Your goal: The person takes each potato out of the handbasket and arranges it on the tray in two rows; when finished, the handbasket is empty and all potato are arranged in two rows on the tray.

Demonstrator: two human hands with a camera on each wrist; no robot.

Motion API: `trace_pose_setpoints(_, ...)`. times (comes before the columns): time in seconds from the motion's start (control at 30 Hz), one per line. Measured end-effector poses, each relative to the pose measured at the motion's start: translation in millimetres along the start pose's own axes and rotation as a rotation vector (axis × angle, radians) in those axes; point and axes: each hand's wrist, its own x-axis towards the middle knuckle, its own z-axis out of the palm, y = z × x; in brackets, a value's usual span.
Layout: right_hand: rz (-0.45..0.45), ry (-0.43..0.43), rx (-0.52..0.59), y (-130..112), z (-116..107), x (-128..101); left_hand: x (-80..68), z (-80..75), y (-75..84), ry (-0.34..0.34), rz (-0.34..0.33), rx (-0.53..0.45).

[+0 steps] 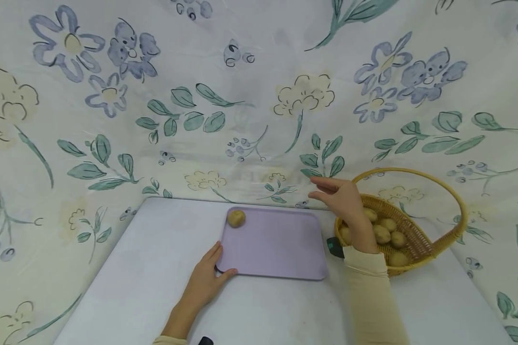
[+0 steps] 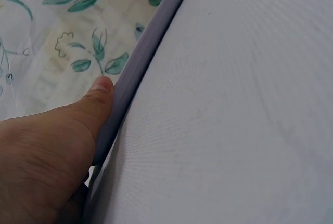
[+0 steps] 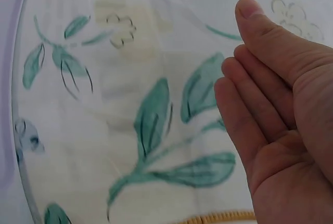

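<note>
at the middle of the tabletop (image 1: pixel 134 287) lies a lilac tray (image 1: pixel 276 249), one potato (image 1: pixel 236 218) in its far left corner. the left hand (image 1: pixel 205 282) pinches the tray's near left corner, thumb on the rim. the right hand (image 1: pixel 343 199) hovers empty above the basket (image 1: pixel 418 239) of potatoes near the right edge, its grip wide, fingers straight.

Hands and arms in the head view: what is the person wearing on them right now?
Both hands are bare, with no gloves or rings showing. The right hand comes out of a long cream sleeve that ends at the wrist. The left hand shows a bare forearm, with a cream cuff edge at the bottom of the frame. A small dark device sits beside each arm.
</note>
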Motion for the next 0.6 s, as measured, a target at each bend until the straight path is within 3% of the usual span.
trace_pose_setpoints(0.2, 0.072, 0.049, -0.017, 13, -28, -18, 0.5, -0.1, -0.9, -0.019, -0.002, -0.005)
trace_pose_setpoints(0.43, 0.119, 0.049, -0.015, 33, -49, -36, -0.5, -2.7, 1.3, -0.022, -0.017, -0.008)
trace_pose_setpoints(0.6, 0.106, 0.026, -0.128, 47, -58, -43, -0.9, -2.7, 1.7, -0.03, -0.014, -0.016)
